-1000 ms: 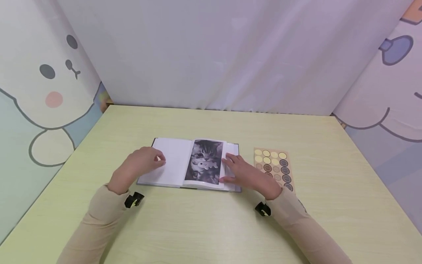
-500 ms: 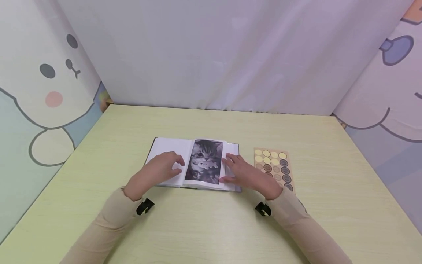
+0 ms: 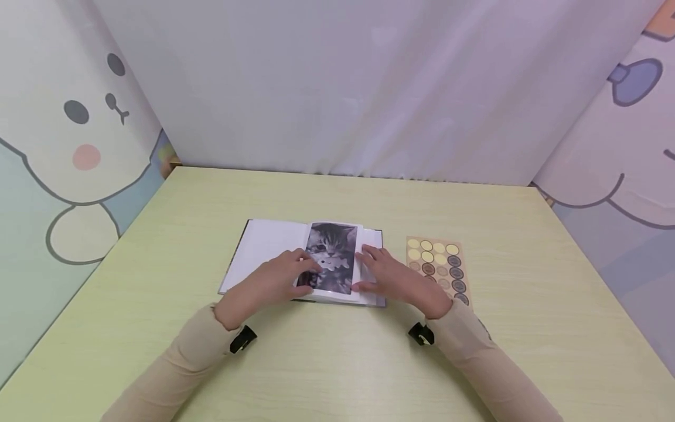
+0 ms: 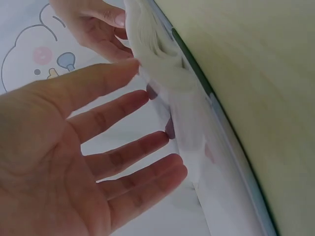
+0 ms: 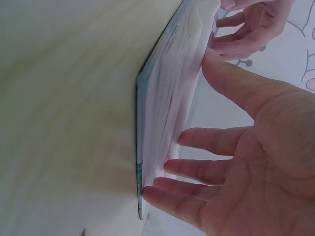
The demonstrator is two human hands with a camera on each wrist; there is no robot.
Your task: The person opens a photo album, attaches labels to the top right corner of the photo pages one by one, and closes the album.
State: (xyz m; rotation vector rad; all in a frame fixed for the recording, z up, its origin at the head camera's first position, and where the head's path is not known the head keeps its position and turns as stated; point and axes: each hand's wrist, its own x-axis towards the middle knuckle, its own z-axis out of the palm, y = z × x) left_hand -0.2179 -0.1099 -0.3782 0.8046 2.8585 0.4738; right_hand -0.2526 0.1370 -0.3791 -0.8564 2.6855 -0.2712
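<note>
A photo album [image 3: 261, 243] lies open on the table, a blank white page on its left side. Its right side bears a black-and-white kitten photo [image 3: 332, 235] with a pale fish shape over the middle. My left hand [image 3: 274, 278] touches the photo's lower left part with its fingertips. In the left wrist view its fingers [image 4: 125, 150] are spread and nearly straight. My right hand [image 3: 395, 281] rests its fingertips along the right margin of the photo page. The right wrist view shows that thumb [image 5: 231, 81] on the page edge, above the stacked album pages [image 5: 170, 105].
Just right of the album lies a tan sheet of round stickers [image 3: 435, 258], in yellow, brown and dark tones, partly hidden by the right forearm. The light wooden table [image 3: 337, 363] meets a pale curtain [image 3: 337, 88] at its back edge. Cartoon-printed panels flank both sides.
My left hand has moved right, from above the blank left page to the kitten photo, and its fingers have spread. The right hand and the album stay in place.
</note>
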